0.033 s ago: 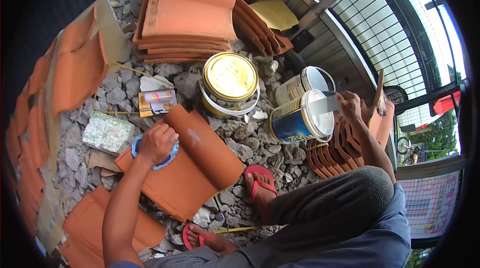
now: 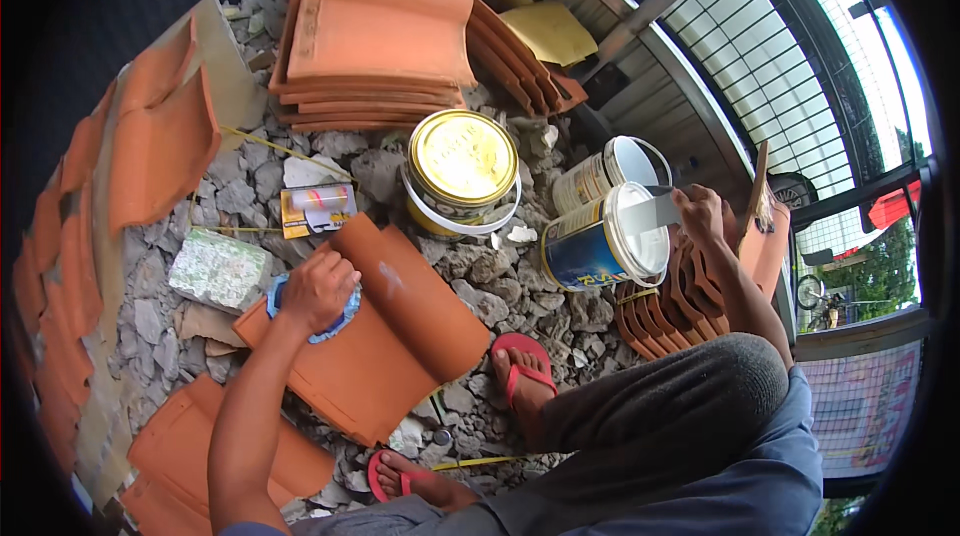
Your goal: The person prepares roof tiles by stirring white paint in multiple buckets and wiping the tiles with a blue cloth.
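My left hand (image 2: 322, 291) is closed over a round blue-rimmed thing (image 2: 348, 319), which lies on a curved orange clay roof tile (image 2: 410, 366). Most of that thing is hidden beneath my fingers, so I cannot tell its kind. My right hand (image 2: 702, 214) grips a putty knife, its wide flat blade (image 2: 652, 213) resting at the white mouth of a tipped blue-and-white bucket (image 2: 580, 254). The knife's handle is hidden in my fist. Behind this bucket leans a second white bucket (image 2: 590, 181). A yellow-lidded bucket (image 2: 465, 161) with a white handle stands upright between my hands.
Grey rubble (image 2: 480, 271) covers the ground. Stacked roof tiles (image 2: 375, 31) stand at the back, others (image 2: 670, 311) beneath my right arm. A carded package (image 2: 318, 208) and a speckled block (image 2: 220, 268) lie at left. A metal wall (image 2: 690, 116) runs along the right.
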Tool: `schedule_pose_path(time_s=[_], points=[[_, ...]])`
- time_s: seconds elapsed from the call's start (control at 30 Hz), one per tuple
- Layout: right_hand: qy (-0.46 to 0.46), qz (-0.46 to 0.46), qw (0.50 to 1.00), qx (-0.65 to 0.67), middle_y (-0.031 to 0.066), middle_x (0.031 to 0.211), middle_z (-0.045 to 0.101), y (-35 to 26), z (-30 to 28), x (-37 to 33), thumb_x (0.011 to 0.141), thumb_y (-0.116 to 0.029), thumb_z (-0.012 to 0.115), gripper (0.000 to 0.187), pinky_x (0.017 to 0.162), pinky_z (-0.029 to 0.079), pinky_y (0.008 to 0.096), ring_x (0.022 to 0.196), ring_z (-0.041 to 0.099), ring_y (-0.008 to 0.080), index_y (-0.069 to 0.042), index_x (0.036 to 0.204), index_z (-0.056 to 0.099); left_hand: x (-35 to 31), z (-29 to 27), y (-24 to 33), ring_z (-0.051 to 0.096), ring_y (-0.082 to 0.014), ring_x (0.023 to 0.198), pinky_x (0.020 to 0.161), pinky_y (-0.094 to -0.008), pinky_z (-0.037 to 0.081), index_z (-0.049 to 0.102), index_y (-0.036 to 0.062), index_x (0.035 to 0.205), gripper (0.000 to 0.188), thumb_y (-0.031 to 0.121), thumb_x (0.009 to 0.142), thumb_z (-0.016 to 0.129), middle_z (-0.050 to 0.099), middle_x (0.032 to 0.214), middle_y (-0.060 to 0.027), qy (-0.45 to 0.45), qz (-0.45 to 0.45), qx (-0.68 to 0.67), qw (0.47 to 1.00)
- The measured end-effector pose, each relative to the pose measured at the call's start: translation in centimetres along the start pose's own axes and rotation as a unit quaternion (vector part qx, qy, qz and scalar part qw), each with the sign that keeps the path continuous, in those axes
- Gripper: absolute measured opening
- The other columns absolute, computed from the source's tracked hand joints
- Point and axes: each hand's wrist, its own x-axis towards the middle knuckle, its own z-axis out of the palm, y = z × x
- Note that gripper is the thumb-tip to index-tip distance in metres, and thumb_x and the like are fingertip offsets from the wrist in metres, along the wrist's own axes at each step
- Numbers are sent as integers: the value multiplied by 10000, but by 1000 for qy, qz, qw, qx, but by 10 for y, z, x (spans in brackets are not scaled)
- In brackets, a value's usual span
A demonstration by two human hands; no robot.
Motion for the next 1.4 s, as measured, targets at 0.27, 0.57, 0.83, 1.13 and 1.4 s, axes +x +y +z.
schedule_pose_path(time_s=[0.27,0.57,0.83,1.13,1.4], points=[[47,-69,991,-108,271,884,725,-33,-3,-16,934,-283,698,303,790,553,501,855,719,449,17,924,737,1,-3,-2,636,-390,861,783,-497,536,617,50,860,239,240,1003,639,606,870,-148,28,28,-8,999],[28,-65,997,-13,229,762,724,-42,11,-19,909,-232,709,285,711,578,462,729,748,363,51,891,745,1,-2,-1,636,-386,856,783,-490,536,631,46,873,211,217,998,646,606,861,-148,38,30,-14,999],[-120,34,991,54,130,720,689,-58,2,-17,972,-249,719,338,536,575,353,546,684,187,88,1002,732,-1,-1,-2,642,-387,850,774,-489,538,640,45,877,202,210,993,654,611,859,-147,42,37,-11,998],[-202,-5,959,201,121,816,742,-75,-19,-20,1002,-235,721,295,518,561,312,586,677,161,58,1015,749,-1,-2,-2,648,-396,875,788,-502,538,642,48,895,200,220,996,654,622,884,-150,44,34,-10,998],[-235,16,937,258,107,843,754,-71,-29,-19,993,-255,743,304,537,567,289,635,689,148,48,1028,753,-3,-1,-1,650,-397,894,802,-503,540,639,52,894,216,239,1001,650,622,892,-148,34,30,-13,999]])
